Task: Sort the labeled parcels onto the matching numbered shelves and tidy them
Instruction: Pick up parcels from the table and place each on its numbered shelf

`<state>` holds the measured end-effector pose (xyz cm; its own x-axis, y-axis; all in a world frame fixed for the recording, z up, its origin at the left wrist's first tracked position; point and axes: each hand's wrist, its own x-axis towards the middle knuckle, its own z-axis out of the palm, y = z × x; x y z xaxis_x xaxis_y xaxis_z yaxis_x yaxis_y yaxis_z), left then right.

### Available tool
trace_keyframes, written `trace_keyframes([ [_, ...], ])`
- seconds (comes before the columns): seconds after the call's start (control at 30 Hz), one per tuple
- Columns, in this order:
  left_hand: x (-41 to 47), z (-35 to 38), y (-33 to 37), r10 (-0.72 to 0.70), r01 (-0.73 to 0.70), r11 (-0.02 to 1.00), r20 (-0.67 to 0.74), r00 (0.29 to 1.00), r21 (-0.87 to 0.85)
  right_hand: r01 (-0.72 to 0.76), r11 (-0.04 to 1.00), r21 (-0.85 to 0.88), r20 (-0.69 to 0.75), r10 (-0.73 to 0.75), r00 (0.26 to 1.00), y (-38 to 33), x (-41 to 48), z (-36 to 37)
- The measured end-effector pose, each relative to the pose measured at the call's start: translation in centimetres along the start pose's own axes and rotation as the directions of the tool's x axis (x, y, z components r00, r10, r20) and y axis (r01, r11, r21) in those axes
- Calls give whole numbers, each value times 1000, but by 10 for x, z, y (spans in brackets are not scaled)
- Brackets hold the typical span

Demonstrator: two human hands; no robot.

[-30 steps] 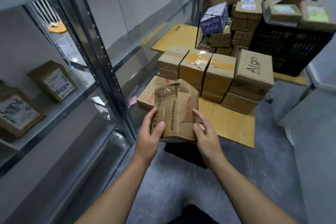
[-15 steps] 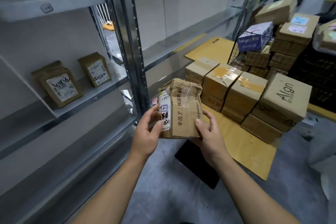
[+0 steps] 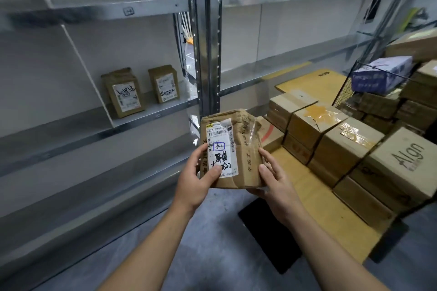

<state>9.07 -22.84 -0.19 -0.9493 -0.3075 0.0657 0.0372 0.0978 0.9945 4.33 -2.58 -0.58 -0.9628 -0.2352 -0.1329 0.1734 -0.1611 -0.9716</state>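
Gripping a crumpled, tape-wrapped brown parcel (image 3: pixel 233 149) from both sides, the left hand (image 3: pixel 196 178) and right hand (image 3: pixel 275 184) hold it upright at chest height, its white label (image 3: pixel 221 150) hand-marked in black; beyond, two labelled parcels (image 3: pixel 123 92) stand on a metal shelf (image 3: pixel 151 114).

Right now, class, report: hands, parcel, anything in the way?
Gripping the parcel: left hand, right hand; label faces camera. Standing on the shelf: two other parcels. Nothing blocks it.
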Motion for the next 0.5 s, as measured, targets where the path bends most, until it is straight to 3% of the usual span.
trace_keyframes([
  [0.2,-21,-19,-2,62,-29,983,-180,982,179,75,964,-255,134,-41,990,-7,9,21],
  [0.5,-50,-70,-3,175,-28,922,-353,919,386,58,962,-265,371,46,927,-4,17,86],
])
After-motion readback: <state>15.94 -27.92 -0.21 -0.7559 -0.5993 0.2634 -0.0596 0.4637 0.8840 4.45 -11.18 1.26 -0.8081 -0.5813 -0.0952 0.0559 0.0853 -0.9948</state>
